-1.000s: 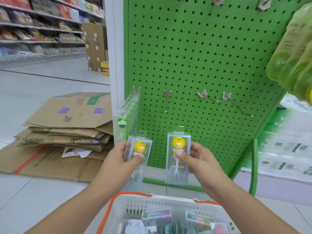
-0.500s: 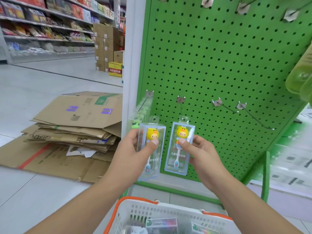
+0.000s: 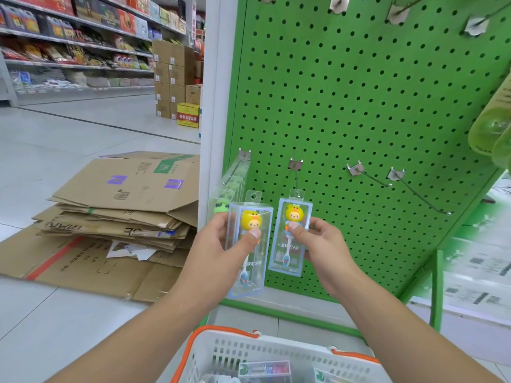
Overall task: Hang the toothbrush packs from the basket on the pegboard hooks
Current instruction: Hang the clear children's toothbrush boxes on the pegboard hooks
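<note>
Probably light, stiff, slick clear boxes: left hand grips one toothbrush pack, right hand pinches another mid-body, hang-tabs free.

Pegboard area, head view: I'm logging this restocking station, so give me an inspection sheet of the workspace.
Surface: green pegboard, lower row of four hooks; leftmost hook carries packs, the two right hooks bare.
Job's things: left toothbrush pack held below the hooks; right toothbrush pack with its hang tab at the second hook; white basket holds more packs.
Clutter: flattened cardboard on the floor.
Grippers: left hand and right hand each hold one pack.
Cables: nothing seen.
Surroundings: stocked shelves, stacked boxes.
</note>
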